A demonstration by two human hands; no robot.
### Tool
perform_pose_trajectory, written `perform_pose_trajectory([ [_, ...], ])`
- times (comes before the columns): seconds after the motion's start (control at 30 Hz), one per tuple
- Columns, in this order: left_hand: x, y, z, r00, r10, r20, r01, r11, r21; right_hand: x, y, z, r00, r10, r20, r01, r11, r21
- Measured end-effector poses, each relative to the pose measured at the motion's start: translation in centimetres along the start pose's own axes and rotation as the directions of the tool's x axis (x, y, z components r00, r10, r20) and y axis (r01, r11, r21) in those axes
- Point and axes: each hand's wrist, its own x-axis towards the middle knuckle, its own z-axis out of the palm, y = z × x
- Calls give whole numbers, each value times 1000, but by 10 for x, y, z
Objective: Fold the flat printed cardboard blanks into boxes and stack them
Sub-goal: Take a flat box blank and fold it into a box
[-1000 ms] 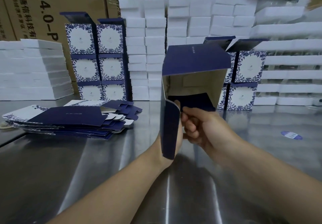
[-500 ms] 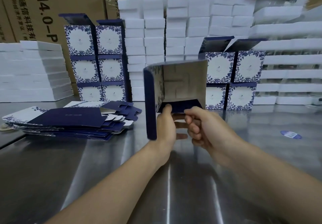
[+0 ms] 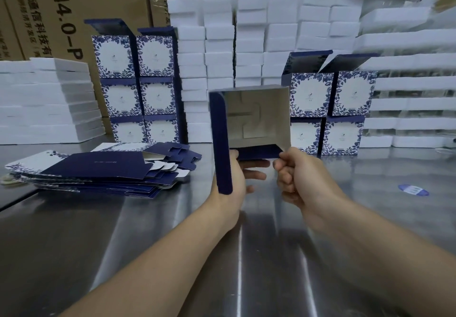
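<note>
Left hand (image 3: 230,183) grips the box (image 3: 256,117) wall, right hand (image 3: 296,176) pinches its flap (image 3: 259,152); tuck squarely, creasing firmly

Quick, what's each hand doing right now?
Left hand: holding the half-folded box from below.
Right hand: fingers curled, pinching the box's dark bottom flap.

Both forearms were bare to the frame's edge, no sleeves showing. The left hand (image 3: 232,181) and right hand (image 3: 299,178) wore neither gloves nor rings.
</note>
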Motion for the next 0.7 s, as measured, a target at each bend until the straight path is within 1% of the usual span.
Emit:
perform_pose_trajectory([
  [0.03, -1, 0, -2, 999, -21, 25, 22, 1000, -14, 1, 0, 0, 1000, -12, -6, 12, 1000, -7],
  [0.1, -2, -1, -5, 989, -73, 128, 77, 997, -29, 1, 0, -1, 1000, -20, 15, 21, 999, -30],
  [0.13, -3, -2, -5, 981, -83, 175, 85, 996, -3, 0, 0, 0, 999, -14, 47, 16, 999, -38],
  [0.17, -4, -4, -3, 978, -80, 192, 74, 997, 36, -1, 0, 0, 996, -5, 85, 8, 999, -40],
  [0.23, -5, -5, 1, 983, -65, 169, 50, 995, 91, -3, 1, 2, 990, 13, 137, -9, 1000, -29],
  [0.33, -4, -6, 3, 984, -61, 168, 47, 995, 89, -4, 3, 5, 985, 39, 166, -37, 999, -11],
  [0.4, -5, -5, 3, 977, -121, 176, 103, 989, 109, -3, 5, 6, 986, 45, 163, -49, 999, 20],
  [0.43, -5, -3, 3, 974, -134, 185, 115, 988, 107, -2, 5, 5, 988, 39, 150, -45, 998, 40],
  [0.47, -5, -3, 4, 972, -118, 201, 101, 991, 90, 0, 4, 4, 991, 27, 128, -35, 998, 56],
  [0.5, -3, -3, 4, 977, -92, 192, 80, 994, 70, 1, 3, 3, 994, 13, 105, -19, 998, 61],
  [0.53, -1, -3, 3, 986, -72, 150, 67, 997, 36, 3, 3, 2, 996, 3, 95, -8, 999, 49],
  [0.6, 6, -5, -5, 999, -39, 36, 40, 999, -22, 3, 4, 1, 992, 14, 129, -9, 999, -39],
  [0.67, 11, -7, -12, 998, -62, -12, 62, 998, -31, 1, 7, 2, 989, 37, 141, -15, 988, -156],
  [0.7, 15, -7, -14, 996, -86, -26, 85, 996, -38, 0, 8, 3, 994, 19, 109, 5, 977, -211],
])
